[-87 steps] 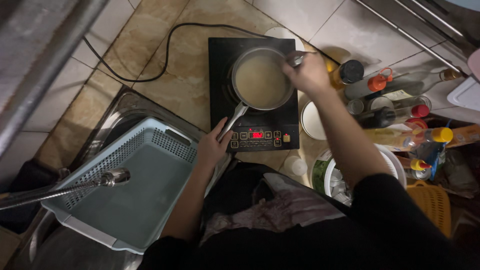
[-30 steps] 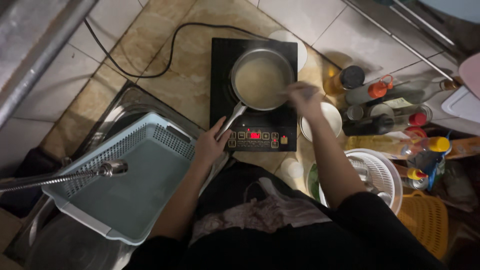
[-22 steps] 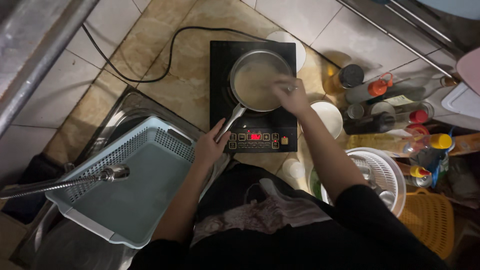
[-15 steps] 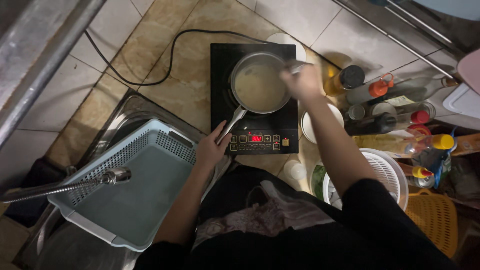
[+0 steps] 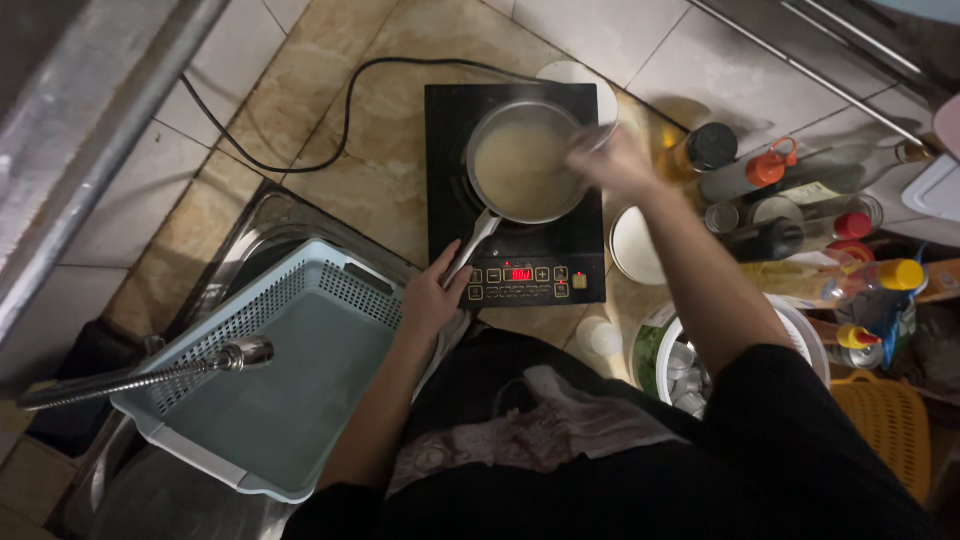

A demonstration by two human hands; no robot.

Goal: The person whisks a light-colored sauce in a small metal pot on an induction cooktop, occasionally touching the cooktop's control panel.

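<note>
Left hand: fingers curled about the end of the pan handle, at the near left corner of the black induction cooktop. Right hand: blurred, held over the far right rim of the saucepan; whether it grips anything cannot be told. Saucepan: round, metal, filled with a pale beige liquid, standing on the cooktop between the two hands, handle pointing toward the near left. Cooktop: lit red display along its near edge, black power cord trailing off its far left corner across the tan stone counter. White bowl: just beside the cooktop's right edge, under the right forearm. Bottles and jars: crowded toward the counter's right edge, several with red, orange or yellow caps. Pale blue perforated basket: resting across the sink at the counter's near left, just beside the left wrist. Metal hose faucet: reaching over the basket's left side.
</note>
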